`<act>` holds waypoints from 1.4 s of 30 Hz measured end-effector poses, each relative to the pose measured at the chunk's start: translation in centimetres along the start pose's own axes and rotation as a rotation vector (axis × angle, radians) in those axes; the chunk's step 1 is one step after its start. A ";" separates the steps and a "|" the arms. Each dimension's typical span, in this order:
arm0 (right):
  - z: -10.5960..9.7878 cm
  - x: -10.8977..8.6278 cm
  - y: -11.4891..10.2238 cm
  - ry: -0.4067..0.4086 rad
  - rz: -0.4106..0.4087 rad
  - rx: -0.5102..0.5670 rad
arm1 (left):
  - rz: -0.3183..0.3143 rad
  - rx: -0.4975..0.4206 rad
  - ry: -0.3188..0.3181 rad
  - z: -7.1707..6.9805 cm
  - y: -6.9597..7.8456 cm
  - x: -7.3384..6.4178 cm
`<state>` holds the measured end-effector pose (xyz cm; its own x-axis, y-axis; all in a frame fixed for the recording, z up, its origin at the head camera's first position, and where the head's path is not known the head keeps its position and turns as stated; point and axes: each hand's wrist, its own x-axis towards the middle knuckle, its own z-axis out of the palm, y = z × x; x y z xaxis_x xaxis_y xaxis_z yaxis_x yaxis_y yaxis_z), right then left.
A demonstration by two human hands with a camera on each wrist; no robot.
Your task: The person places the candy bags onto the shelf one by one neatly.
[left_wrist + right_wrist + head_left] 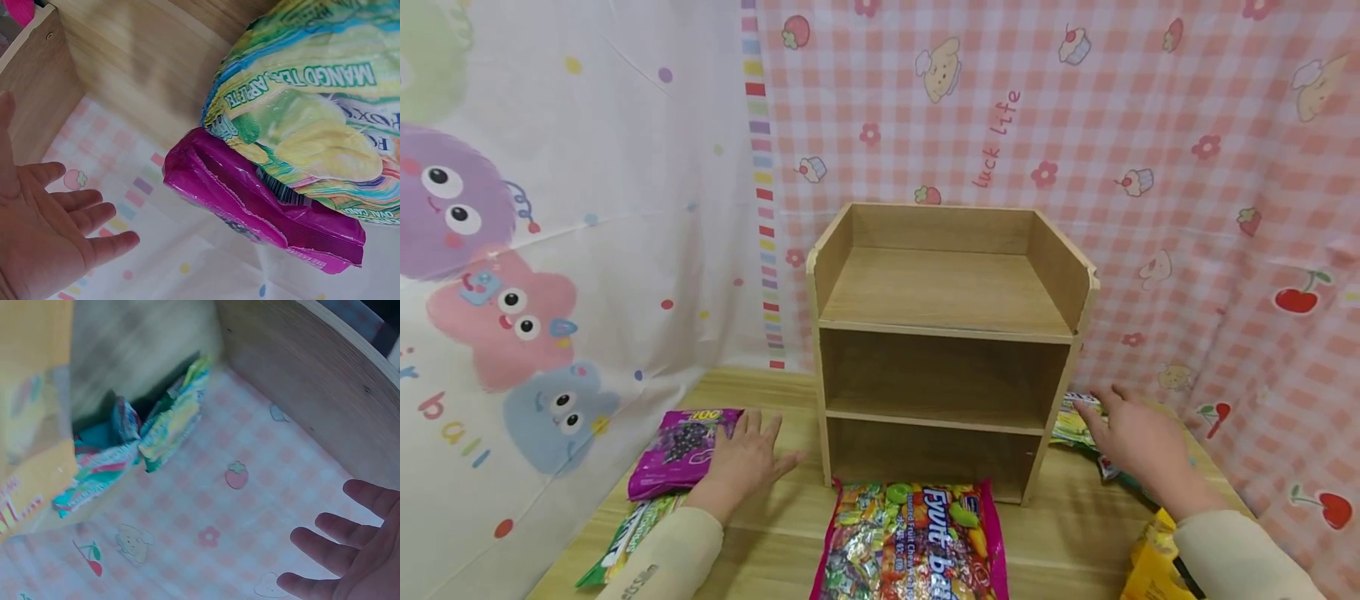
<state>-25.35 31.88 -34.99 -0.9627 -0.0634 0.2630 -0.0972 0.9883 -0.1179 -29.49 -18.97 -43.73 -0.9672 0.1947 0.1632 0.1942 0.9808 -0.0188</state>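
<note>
My left hand (741, 471) is spread beside a purple candy bag (670, 454) with grapes printed on it, to the left of a small wooden shelf (955, 287). Its fingers are extended in the left wrist view, and that palm holds nothing. On the other side, my right hand (1138, 437) hovers by a yellow-green candy packet (1070, 425), its fingers loosely extended and nothing in them. A large pink-edged bag of fruit chews (910, 542) lies in front of the shelf. Under the left forearm is a green spearmint packet (632, 537).
A yellow bag (1153, 562) stands near the right forearm, partly hidden by the sleeve. A mango-and-apple-tea candy bag (325, 131) fills much of the left wrist view. Patterned curtains (625, 208) hang behind and beside the wooden table (760, 542).
</note>
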 end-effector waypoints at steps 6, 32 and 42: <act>-2.2 0.6 -0.3 -0.022 0.008 0.044 | 0.008 -0.044 -0.014 0.0 0.0 0.1; -7.9 2.4 -0.9 -0.058 -0.056 0.146 | -0.003 -0.083 -0.177 -1.4 0.4 -0.2; -10.2 3.2 -2.5 -0.147 -0.035 0.214 | 0.003 -0.119 -0.207 -1.8 0.7 -0.4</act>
<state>-25.58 30.63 -24.08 -0.9826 -0.1320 0.1306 -0.1674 0.9340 -0.3155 -28.66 -18.37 -41.99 -0.9771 0.2085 -0.0427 0.2035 0.9740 0.0995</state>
